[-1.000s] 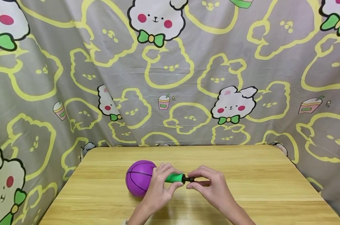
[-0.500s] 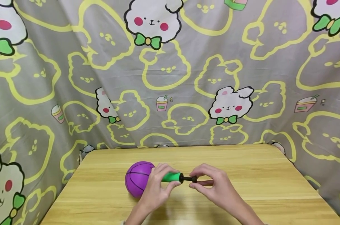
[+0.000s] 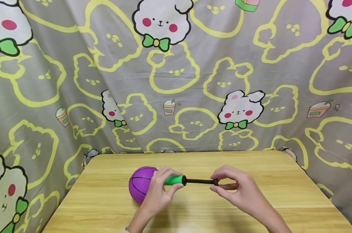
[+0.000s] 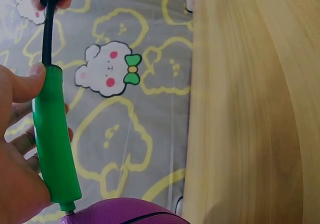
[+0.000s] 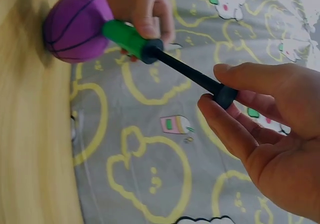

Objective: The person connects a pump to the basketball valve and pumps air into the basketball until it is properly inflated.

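Observation:
A purple ball (image 3: 140,184) with black lines sits on the table, left of the hands. My left hand (image 3: 161,191) grips the green barrel of a hand pump (image 3: 174,180). In the left wrist view the nozzle end of the pump (image 4: 56,134) meets the top of the purple ball (image 4: 125,211). The black plunger rod sticks far out of the barrel toward the right. My right hand (image 3: 237,183) pinches the knob at the rod's end between thumb and fingers, as the right wrist view shows of the right hand (image 5: 275,119) too.
The wooden table (image 3: 251,200) spreads beneath both hands. A grey curtain (image 3: 181,81) with yellow outlines and white cartoon animals hangs behind the table and along both sides.
My right hand has moved to the right, drawing the plunger rod from nearly pushed in to far out. My left hand and the barrel have shifted slightly left.

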### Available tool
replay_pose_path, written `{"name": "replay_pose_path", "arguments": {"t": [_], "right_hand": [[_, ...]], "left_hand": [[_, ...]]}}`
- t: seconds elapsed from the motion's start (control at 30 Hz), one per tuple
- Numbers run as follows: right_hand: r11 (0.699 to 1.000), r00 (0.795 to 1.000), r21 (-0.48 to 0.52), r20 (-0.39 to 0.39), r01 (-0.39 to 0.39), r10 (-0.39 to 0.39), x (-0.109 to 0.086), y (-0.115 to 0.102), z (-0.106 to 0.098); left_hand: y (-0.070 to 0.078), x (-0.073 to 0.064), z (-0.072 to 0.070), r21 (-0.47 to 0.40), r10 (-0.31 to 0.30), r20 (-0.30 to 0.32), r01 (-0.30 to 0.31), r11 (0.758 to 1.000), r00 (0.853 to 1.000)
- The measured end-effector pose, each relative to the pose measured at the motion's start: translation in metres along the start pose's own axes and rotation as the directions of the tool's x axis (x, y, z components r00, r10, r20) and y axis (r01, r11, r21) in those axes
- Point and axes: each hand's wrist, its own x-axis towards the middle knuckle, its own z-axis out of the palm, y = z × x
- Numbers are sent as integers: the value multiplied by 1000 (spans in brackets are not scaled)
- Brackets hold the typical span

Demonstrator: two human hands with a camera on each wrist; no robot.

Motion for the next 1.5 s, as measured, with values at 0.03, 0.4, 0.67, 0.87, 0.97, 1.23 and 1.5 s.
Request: {"name": "replay_pose_path", "arguments": {"t": [0.03, 0.4, 0.67, 0.87, 0.97, 1.23, 1.5], "right_hand": [[1000, 1000, -5, -3, 10, -10, -1, -1, -4], [999, 999, -2, 0, 44, -44, -3, -6, -16], [1000, 999, 12, -24, 22, -22, -1, -3, -9], [999, 998, 32, -45, 36, -35, 0, 4, 6], [999, 998, 41, -54, 32, -30, 1, 8, 15], [996, 996, 82, -92, 26, -18, 1, 17, 34], [992, 990, 106, -135, 65, -50, 1, 27, 51]], "left_hand": [[0, 1, -1, -3, 1, 0, -1, 1000, 1000], [2, 2, -2, -32, -2, -1, 2, 999, 1000], [5, 0, 3, -30, 1, -7, -2, 1000, 1000], [8, -1, 6, -44, 0, 4, 0, 999, 1000], [9, -1, 6, -42, -12, 11, 12, 999, 1000], [10, -2, 7, -34, -18, 24, 19, 999, 1000], [9, -4, 12, -26, -4, 19, 4, 1000, 1000]]}}
